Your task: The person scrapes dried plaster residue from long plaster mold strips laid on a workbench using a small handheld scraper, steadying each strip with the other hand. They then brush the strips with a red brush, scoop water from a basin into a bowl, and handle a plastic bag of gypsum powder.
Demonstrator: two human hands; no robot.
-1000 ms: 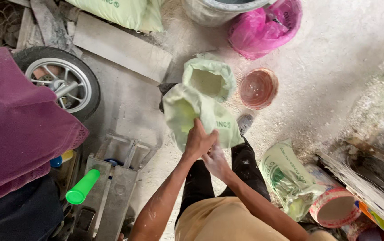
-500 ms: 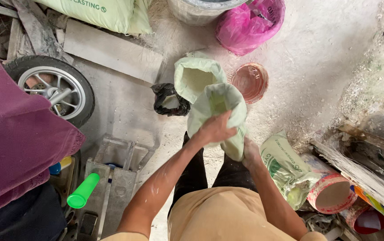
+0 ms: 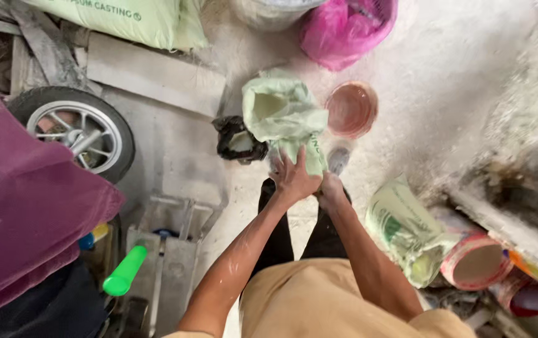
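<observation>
A pale green powder sack [image 3: 280, 114] stands open on the dusty floor in front of my legs. My left hand [image 3: 292, 177] presses flat against its lower front, fingers gripping the fabric. My right hand [image 3: 329, 188] holds the same lower edge just to the right, closed on a fold of the sack. A round pinkish bowl [image 3: 351, 109] sits on the floor right beside the sack. A black crumpled bag [image 3: 239, 139] lies to the sack's left.
A small wheel [image 3: 78, 133] and a maroon cloth [image 3: 19, 206] fill the left side. A green handle [image 3: 125, 270] lies on metal frames. A pink bag [image 3: 347, 28] is at the back. Another green sack [image 3: 406, 228] and pink buckets [image 3: 474, 261] lie at the right.
The sack has been lowered from a raised, tipped position back toward the floor. Both hands dropped to its lower front edge. The view shifted slightly.
</observation>
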